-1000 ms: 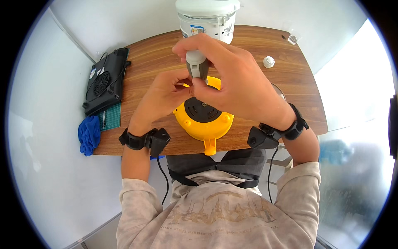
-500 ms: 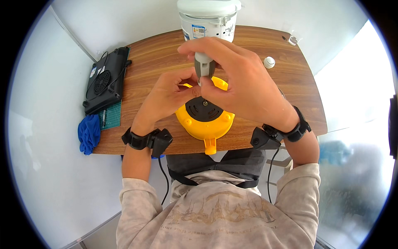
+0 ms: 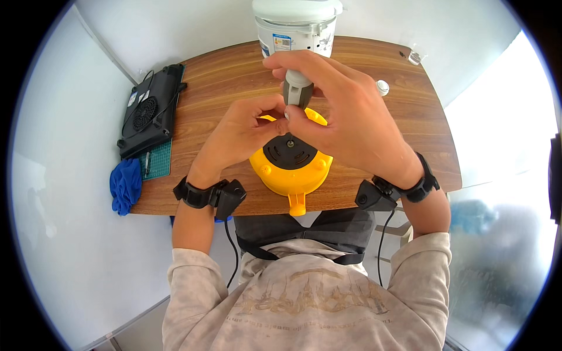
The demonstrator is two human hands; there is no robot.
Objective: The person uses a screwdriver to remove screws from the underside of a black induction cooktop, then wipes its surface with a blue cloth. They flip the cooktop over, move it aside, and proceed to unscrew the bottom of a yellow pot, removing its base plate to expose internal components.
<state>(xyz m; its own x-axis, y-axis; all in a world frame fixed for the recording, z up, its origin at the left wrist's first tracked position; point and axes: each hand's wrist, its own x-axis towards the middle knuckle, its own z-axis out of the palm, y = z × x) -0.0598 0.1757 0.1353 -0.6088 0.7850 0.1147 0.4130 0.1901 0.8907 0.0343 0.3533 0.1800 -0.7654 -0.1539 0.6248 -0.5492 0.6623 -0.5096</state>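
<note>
My right hand (image 3: 354,108) grips the grey handle of a screwdriver (image 3: 297,93), held upright with its lower end pointing down. Close to it, my left hand (image 3: 237,131) pinches thumb and fingers around the lower part of the tool; the exact contact is partly hidden. Beneath both hands lies a yellow round plastic appliance body (image 3: 293,180) with small raised feet and a tab toward me. A black slotted plate (image 3: 287,157) sits in its middle, with a small metal post or screw at the plate's centre, just below the fingers.
A white lidded rice-cooker-like appliance (image 3: 297,32) stands at the back. On the left are a black appliance with a fan grille (image 3: 149,111), a green cutting mat (image 3: 159,164), a pen (image 3: 147,165) and blue cloth (image 3: 125,186). A white round cap (image 3: 382,88) sits at the right.
The screwdriver and my right hand have shifted slightly right, and the handle's tilt differs a little. My left hand stays at its lower end; the yellow body is nearly unmoved.
</note>
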